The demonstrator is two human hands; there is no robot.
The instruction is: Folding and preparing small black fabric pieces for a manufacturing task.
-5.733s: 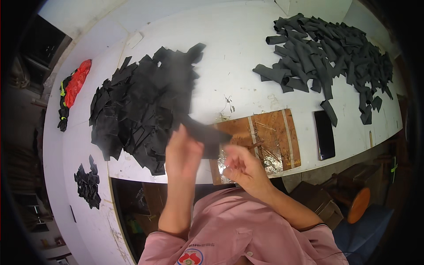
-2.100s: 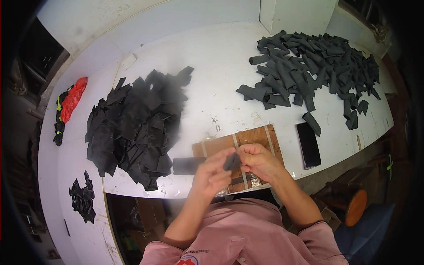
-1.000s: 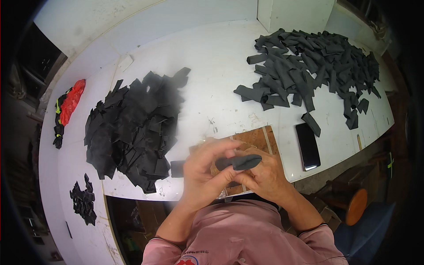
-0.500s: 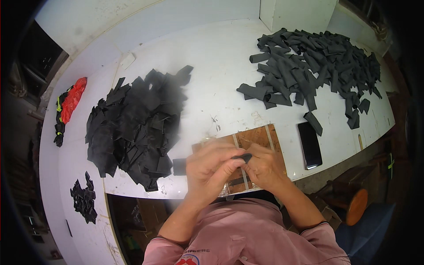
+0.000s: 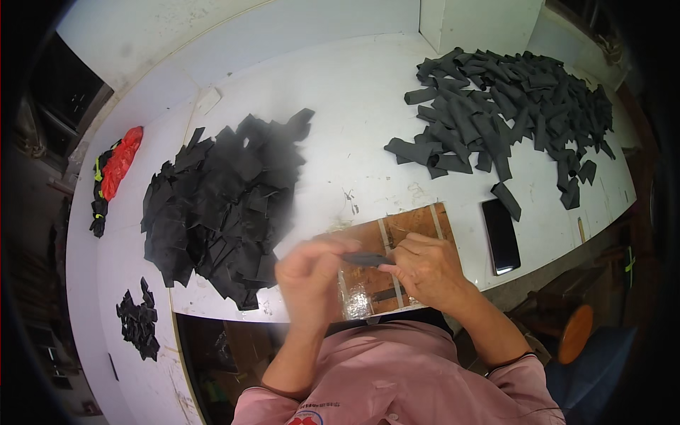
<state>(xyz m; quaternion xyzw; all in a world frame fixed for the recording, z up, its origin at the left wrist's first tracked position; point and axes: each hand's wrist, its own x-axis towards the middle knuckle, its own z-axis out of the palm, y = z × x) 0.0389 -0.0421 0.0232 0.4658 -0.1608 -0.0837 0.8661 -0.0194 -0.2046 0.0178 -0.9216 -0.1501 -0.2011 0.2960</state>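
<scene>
Over a brown board (image 5: 368,234) at the table's front edge, my two hands are at a small folded piece of dark grey fabric (image 5: 365,259). My right hand (image 5: 430,275) is closed on its right end, thumb and fingers pinched together. At the left end, my left hand (image 5: 306,275) has its thumb and forefinger around the fabric; it is slightly blurred by motion. To the left lies a pile of flat black fabric pieces (image 5: 219,205). A larger heap of dark grey folded, tube-like pieces (image 5: 489,113) spreads over the far right.
A black phone (image 5: 501,237) lies right of the board, with one grey piece (image 5: 506,201) touching its top. A small black heap (image 5: 138,322) and a red plastic bag (image 5: 122,163) are at the left. A round wooden stool seat (image 5: 575,334) stands below the table's right side.
My hands have drawn apart, the left one moving leftward. More of the grey fabric piece shows between them. The whole view has shifted slightly.
</scene>
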